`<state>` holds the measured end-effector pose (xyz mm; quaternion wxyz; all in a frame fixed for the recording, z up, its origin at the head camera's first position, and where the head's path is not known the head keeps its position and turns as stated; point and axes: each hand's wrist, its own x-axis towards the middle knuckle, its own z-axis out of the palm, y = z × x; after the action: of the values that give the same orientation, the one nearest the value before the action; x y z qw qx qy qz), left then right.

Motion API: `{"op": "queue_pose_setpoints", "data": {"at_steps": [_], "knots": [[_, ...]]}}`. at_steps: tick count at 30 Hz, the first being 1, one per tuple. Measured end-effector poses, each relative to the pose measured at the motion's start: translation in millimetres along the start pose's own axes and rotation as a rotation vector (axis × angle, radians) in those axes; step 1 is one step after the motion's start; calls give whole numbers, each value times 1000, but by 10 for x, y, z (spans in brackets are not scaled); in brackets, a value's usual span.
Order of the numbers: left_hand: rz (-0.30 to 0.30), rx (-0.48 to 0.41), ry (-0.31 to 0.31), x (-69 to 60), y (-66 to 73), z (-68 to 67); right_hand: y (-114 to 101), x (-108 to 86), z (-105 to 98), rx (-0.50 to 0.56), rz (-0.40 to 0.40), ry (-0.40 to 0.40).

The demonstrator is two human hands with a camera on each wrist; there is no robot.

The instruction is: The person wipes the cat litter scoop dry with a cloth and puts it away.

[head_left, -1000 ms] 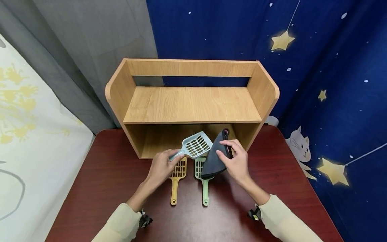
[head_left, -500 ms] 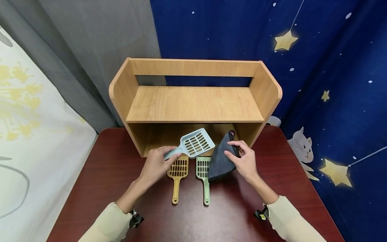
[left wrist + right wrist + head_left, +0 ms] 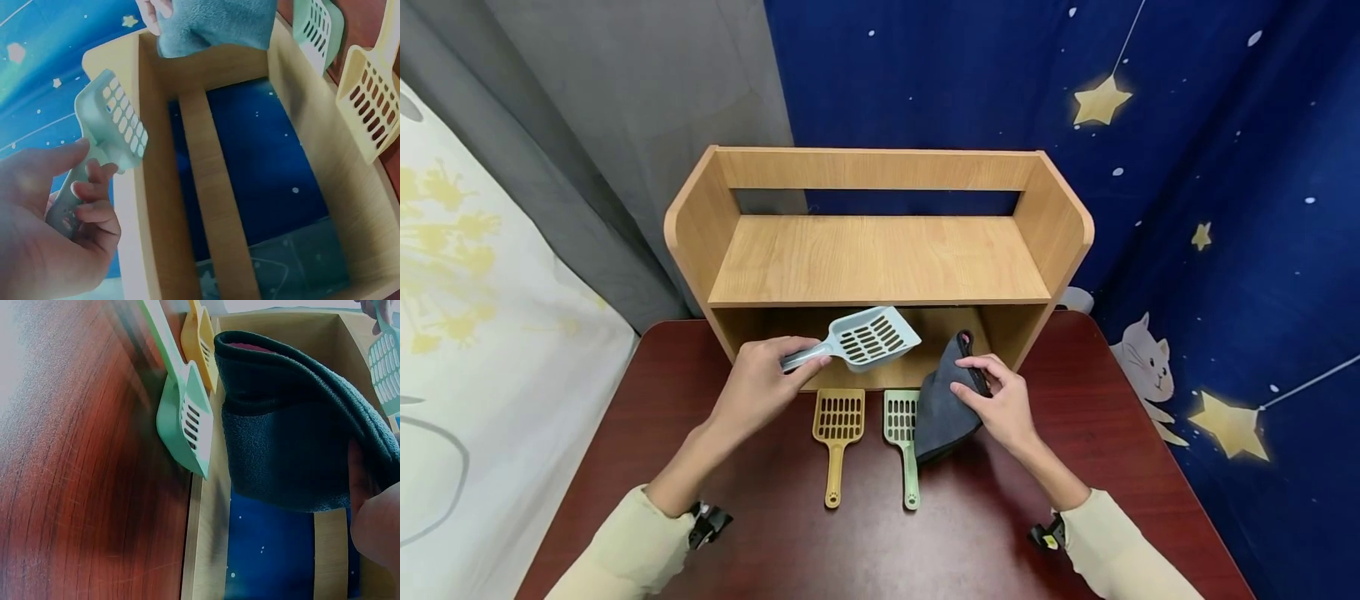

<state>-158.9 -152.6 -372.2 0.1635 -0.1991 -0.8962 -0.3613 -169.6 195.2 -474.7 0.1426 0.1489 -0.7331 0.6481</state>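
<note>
Three fabric panels: a white panel (image 3: 512, 400) with yellow print on your left, a gray panel (image 3: 625, 100) next to it, and a starry blue panel (image 3: 940, 92) behind and to your right.
Tabletop (image 3: 842, 554): reddish-brown with wood grain, spread out before you.
Shelf (image 3: 880, 258): light wood, two levels, standing at the far side of the tabletop with its open front facing you.
Sleeves (image 3: 617, 550): pale cream, ending near your wrists.
Dark gray cloth (image 3: 943, 408): folded, black-edged, pink showing inside the fold; held just in front of the shelf, right of center. Whether its lower edge touches the tabletop cannot be told.
Light blue scoop (image 3: 861, 342): raised and tilted before the shelf's lower level, slotted pan pointing to your right.
Yellow scoop (image 3: 837, 446): on the tabletop, pan by the shelf's front edge, handle toward you.
Green scoop (image 3: 904, 440): parallel to the yellow scoop, on its right; the cloth partly covers its pan in the head view.
Left hand (image 3: 763, 379): your fingers and thumb grasp the light blue scoop by its handle.
Right hand (image 3: 1003, 404): your thumb and fingers pinch the dark gray cloth near its black-edged upper side.
Wrist devices (image 3: 709, 525): small, black, one on each of your wrists.
</note>
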Motion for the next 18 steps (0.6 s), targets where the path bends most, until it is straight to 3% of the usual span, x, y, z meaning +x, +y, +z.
{"op": "queue_pose_setpoints", "data": {"at_steps": [4,7,13,18], "knots": [[8,3,-31,26,57,-115,-10,-4,-26,-1,1,-1],[21,9,-19,65,80,-226,-11,-10,-33,0,6,-3],[17,52,85,252,40,-440,9,-27,-41,-11,14,-7],[-43,137,193,479,-119,-479,42,-42,-28,-11,16,-8]]}}
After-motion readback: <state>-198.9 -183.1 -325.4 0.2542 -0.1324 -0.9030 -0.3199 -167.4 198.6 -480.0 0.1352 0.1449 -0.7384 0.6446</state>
